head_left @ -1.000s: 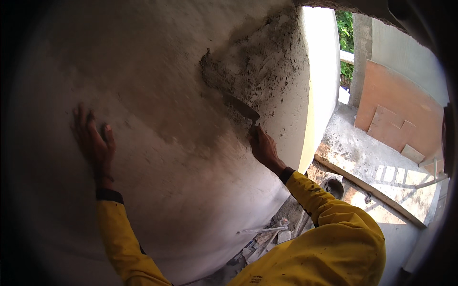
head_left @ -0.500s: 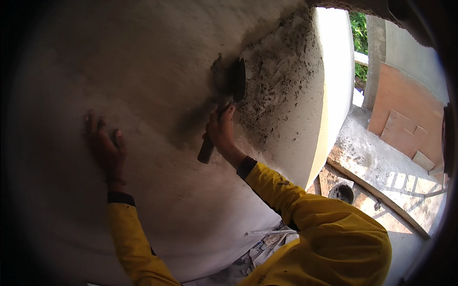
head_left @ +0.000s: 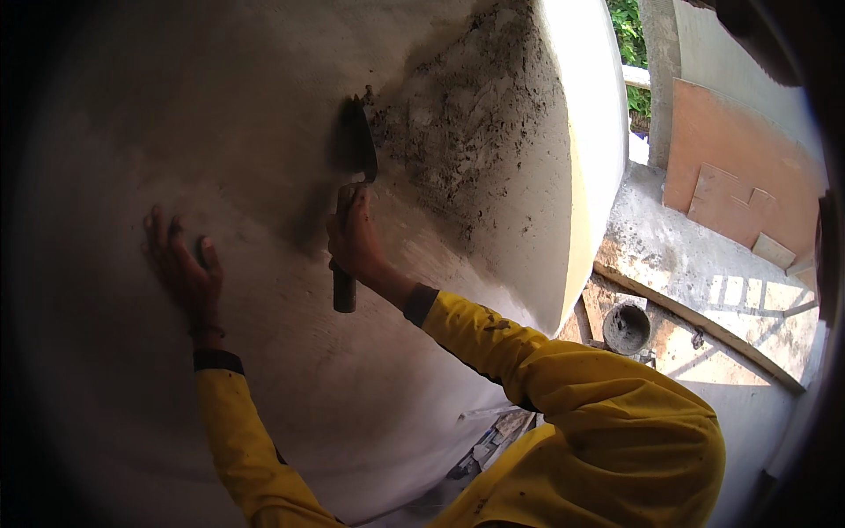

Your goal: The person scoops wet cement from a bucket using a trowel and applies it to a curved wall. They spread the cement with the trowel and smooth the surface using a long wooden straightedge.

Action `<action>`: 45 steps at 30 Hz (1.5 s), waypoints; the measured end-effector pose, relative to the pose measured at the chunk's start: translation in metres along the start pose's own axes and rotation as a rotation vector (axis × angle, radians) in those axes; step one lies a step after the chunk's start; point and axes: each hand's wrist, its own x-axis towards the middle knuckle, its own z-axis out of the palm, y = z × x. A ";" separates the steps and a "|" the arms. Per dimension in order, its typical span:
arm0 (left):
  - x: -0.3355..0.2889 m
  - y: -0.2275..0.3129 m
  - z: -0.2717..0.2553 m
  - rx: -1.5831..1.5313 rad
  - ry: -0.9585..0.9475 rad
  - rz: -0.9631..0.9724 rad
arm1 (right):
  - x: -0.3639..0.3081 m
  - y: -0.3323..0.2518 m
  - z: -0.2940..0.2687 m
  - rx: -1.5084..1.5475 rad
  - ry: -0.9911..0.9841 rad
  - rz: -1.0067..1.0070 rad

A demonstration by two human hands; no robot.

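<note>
My right hand (head_left: 356, 238) is closed round the handle of a trowel (head_left: 362, 141), whose dark blade points up along the wall. The blade is at the left edge of a patch of rough, dark wet mortar (head_left: 466, 114); whether its whole face touches is hard to tell. To the left, my left hand (head_left: 185, 268) rests against the smooth grey wall (head_left: 264, 352) with its fingers spread and nothing in it. Both arms wear yellow sleeves with dark cuffs.
A round bucket (head_left: 627, 328) stands on the floor at the right, beside a long wooden plank (head_left: 704, 326). Orange-brown boards (head_left: 731, 167) lean against the far wall. Rubble (head_left: 493, 440) lies at the wall's foot. Green leaves (head_left: 627, 35) show through an opening.
The trowel and my right hand have moved left across the wall, and the blade has tilted the other way. My left hand stays on the wall. The view has shifted slightly.
</note>
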 end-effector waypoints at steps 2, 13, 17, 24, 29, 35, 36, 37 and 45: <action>0.001 0.002 -0.001 -0.012 0.007 -0.015 | -0.023 -0.028 -0.001 0.222 -0.163 0.078; -0.008 -0.002 0.006 0.000 0.051 -0.018 | -0.140 -0.095 -0.123 0.855 -0.238 0.248; -0.006 0.001 0.006 -0.013 0.053 -0.027 | -0.144 -0.126 -0.159 0.274 0.262 -0.428; 0.000 0.001 -0.003 0.022 0.067 -0.030 | -0.050 -0.120 -0.212 -0.206 1.063 -0.952; 0.003 0.003 0.002 -0.065 0.082 -0.010 | -0.056 0.044 -0.160 -0.643 0.148 -0.183; -0.014 -0.010 0.018 0.049 0.073 0.028 | -0.244 0.158 -0.198 -0.818 -0.346 0.230; -0.007 0.000 0.024 -0.019 0.101 0.057 | -0.249 0.167 -0.222 -0.837 -0.280 0.287; -0.008 -0.013 0.011 0.014 0.069 0.055 | -0.241 0.172 -0.230 -0.833 -0.274 0.305; -0.003 -0.002 0.020 -0.037 0.094 0.068 | -0.083 0.071 -0.250 -0.716 0.101 0.105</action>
